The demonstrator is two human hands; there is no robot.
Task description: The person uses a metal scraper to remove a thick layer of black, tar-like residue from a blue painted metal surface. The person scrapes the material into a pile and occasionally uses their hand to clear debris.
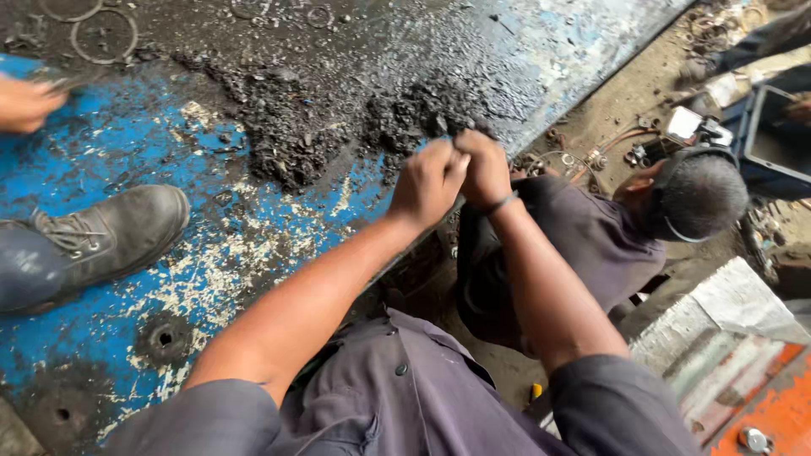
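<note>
Head view, single frame. I see my left hand [429, 181] and my right hand [486, 167] brought together, knuckles touching, at the near edge of a blue, paint-worn metal surface [211, 253]. Both hands are curled nearly into fists, fingers drawn in tight. They appear to pinch something small between them, but I cannot tell what it is; it is hidden by the fingers. A thin band [503, 202] sits on the right wrist.

Directly beyond the hands lies a heap of dark, gritty debris [338, 127], black fragments spread across the blue surface; the fingertips are just beside its near edge, possibly touching it. Several thin metal rings [104, 36] lie on the far part of the surface, well apart from the hands.

At left, a worn grey boot [110, 232] rests on the blue surface, belonging to another person. Another person's hand [25, 103] shows at the left edge. Below and to the right of my hands a second person in grey clothing [591, 236] crouches on the ground, head bent down. An orange metal object [760, 414] fills the lower right corner.
</note>
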